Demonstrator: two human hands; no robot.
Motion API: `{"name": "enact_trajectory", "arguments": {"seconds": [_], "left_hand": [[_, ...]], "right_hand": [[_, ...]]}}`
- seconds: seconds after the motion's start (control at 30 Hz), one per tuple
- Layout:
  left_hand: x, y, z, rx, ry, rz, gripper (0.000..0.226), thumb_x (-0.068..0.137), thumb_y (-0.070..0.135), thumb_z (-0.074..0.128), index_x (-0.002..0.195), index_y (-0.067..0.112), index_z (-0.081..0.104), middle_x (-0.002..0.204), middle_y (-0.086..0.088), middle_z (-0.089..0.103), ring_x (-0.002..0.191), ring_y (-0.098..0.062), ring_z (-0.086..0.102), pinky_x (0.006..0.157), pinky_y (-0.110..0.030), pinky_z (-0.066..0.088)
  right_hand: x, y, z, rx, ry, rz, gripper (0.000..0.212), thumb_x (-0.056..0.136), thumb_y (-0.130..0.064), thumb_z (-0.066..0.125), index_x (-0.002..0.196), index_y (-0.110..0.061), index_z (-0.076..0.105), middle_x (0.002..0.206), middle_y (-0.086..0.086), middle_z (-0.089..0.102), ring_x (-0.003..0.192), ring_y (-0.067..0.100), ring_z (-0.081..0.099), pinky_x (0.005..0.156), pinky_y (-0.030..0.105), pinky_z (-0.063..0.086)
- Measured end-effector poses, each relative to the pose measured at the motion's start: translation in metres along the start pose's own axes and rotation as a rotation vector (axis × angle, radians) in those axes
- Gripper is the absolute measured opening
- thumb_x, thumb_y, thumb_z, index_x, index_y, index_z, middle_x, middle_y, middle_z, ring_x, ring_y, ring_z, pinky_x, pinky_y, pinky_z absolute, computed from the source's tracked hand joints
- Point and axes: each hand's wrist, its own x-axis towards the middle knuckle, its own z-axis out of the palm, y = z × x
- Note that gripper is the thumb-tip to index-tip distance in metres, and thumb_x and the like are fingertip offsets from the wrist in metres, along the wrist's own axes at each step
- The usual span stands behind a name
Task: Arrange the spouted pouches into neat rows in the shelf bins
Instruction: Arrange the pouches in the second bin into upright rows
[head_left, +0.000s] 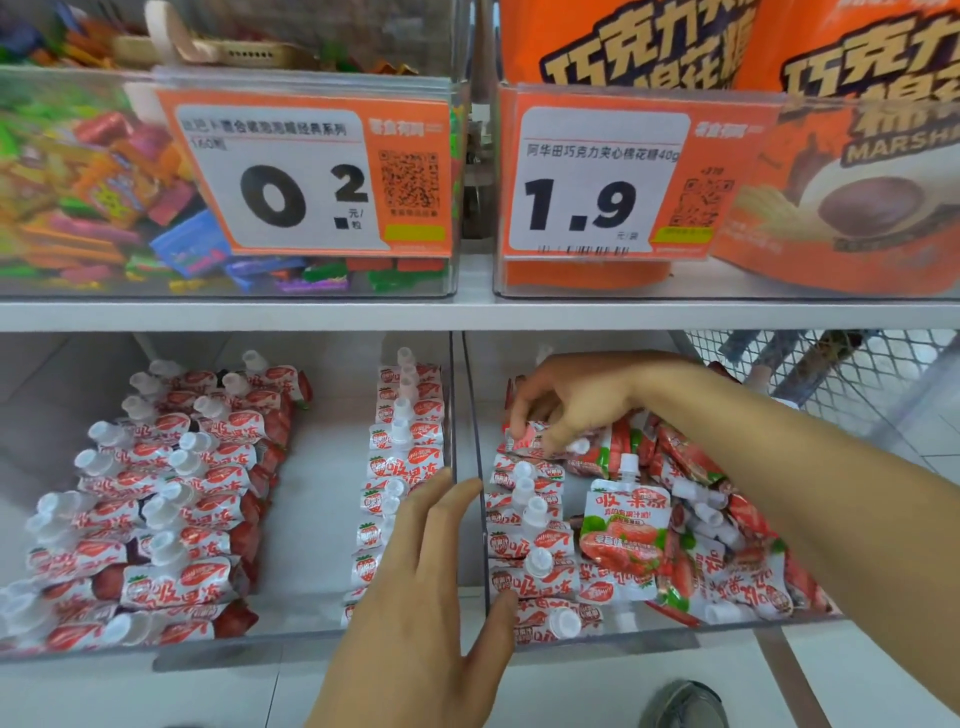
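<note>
Where the clear plastic left bin holds glossy, white-capped pouches in rows, the left hand hovers with fingers straight and relaxed, thumb against the right bin. There, in a jumbled heap, the right hand pinches a crinkled pouch.

Left bin has strawberry spouted pouches lined up in tidy overlapping rows, white caps up-left. Right bin has one neat row, the rest a jumbled heap.
</note>
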Motion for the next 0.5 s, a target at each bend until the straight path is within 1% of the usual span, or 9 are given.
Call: {"name": "enact_trajectory", "arguments": {"seconds": [0.03,0.07,0.1,0.17,0.23,0.3,0.37,0.43,0.5], "left_hand": [[0.000,0.000,0.000,0.002,-0.010,0.009,0.068,0.074,0.055,0.053,0.137,0.038,0.034,0.142,0.015,0.038,0.104,-0.005,0.063,0.075,-0.004,0.042],[-0.001,0.000,0.000,0.013,0.001,0.018,0.068,0.074,0.053,0.052,0.137,0.037,0.034,0.141,0.015,0.039,0.109,-0.007,0.061,0.077,-0.010,0.045],[-0.001,0.001,0.001,0.007,0.011,0.015,0.067,0.075,0.052,0.052,0.137,0.036,0.034,0.141,0.014,0.039,0.113,-0.007,0.058,0.080,-0.014,0.046],[-0.001,0.001,0.002,-0.019,0.000,0.014,0.067,0.076,0.051,0.052,0.137,0.036,0.032,0.141,0.015,0.038,0.119,-0.005,0.052,0.084,-0.016,0.045],[-0.001,0.002,0.001,-0.020,0.002,0.033,0.066,0.076,0.050,0.053,0.137,0.037,0.031,0.141,0.014,0.038,0.120,-0.002,0.049,0.084,-0.018,0.045],[0.000,0.003,-0.001,-0.039,0.008,0.032,0.066,0.076,0.050,0.053,0.136,0.038,0.030,0.140,0.015,0.038,0.120,-0.002,0.048,0.084,-0.019,0.046],[0.001,0.004,-0.002,-0.045,0.007,0.027,0.066,0.076,0.051,0.053,0.136,0.041,0.029,0.140,0.015,0.038,0.121,-0.004,0.050,0.084,-0.020,0.047],[0.001,0.004,-0.001,-0.038,0.002,0.023,0.065,0.076,0.051,0.052,0.136,0.041,0.028,0.140,0.015,0.038,0.120,-0.007,0.052,0.085,-0.021,0.047],[0.001,0.005,-0.003,-0.039,-0.004,0.020,0.065,0.076,0.052,0.052,0.135,0.041,0.029,0.140,0.015,0.038,0.119,-0.008,0.054,0.084,-0.018,0.046]], "right_hand": [[-0.002,-0.001,0.001,0.000,-0.002,0.017,0.030,0.082,-0.011,0.077,0.108,-0.023,0.067,0.120,-0.001,0.067,0.109,0.020,0.064,0.077,0.022,0.057],[-0.004,-0.004,0.002,-0.016,0.012,0.034,0.035,0.083,-0.007,0.074,0.114,-0.020,0.064,0.122,0.002,0.066,0.107,0.020,0.064,0.066,0.015,0.055],[-0.004,-0.008,0.004,-0.047,0.046,0.050,0.040,0.084,-0.008,0.072,0.121,-0.018,0.060,0.125,0.003,0.065,0.106,0.019,0.063,0.062,0.013,0.053],[-0.004,-0.011,0.008,-0.057,0.137,0.054,0.045,0.087,-0.016,0.071,0.130,-0.019,0.056,0.129,0.002,0.063,0.106,0.016,0.062,0.075,0.017,0.051],[-0.007,-0.014,0.012,0.103,0.169,0.092,0.044,0.090,-0.025,0.070,0.132,-0.018,0.057,0.129,0.000,0.064,0.106,0.013,0.062,0.080,0.013,0.049],[-0.011,-0.019,0.017,0.162,0.089,0.116,0.048,0.093,-0.038,0.065,0.135,-0.018,0.057,0.133,-0.002,0.062,0.114,0.012,0.060,0.088,0.013,0.046],[-0.010,-0.022,0.021,0.094,-0.005,0.110,0.052,0.095,-0.051,0.056,0.139,-0.022,0.054,0.141,-0.004,0.055,0.126,0.014,0.052,0.103,0.023,0.038],[-0.009,-0.024,0.025,0.052,-0.058,0.123,0.052,0.098,-0.054,0.048,0.141,-0.025,0.052,0.145,-0.007,0.051,0.132,0.014,0.047,0.108,0.027,0.032],[-0.010,-0.026,0.027,0.114,-0.089,0.171,0.049,0.100,-0.056,0.041,0.138,-0.027,0.054,0.142,-0.007,0.054,0.132,0.016,0.048,0.114,0.033,0.032]]}}
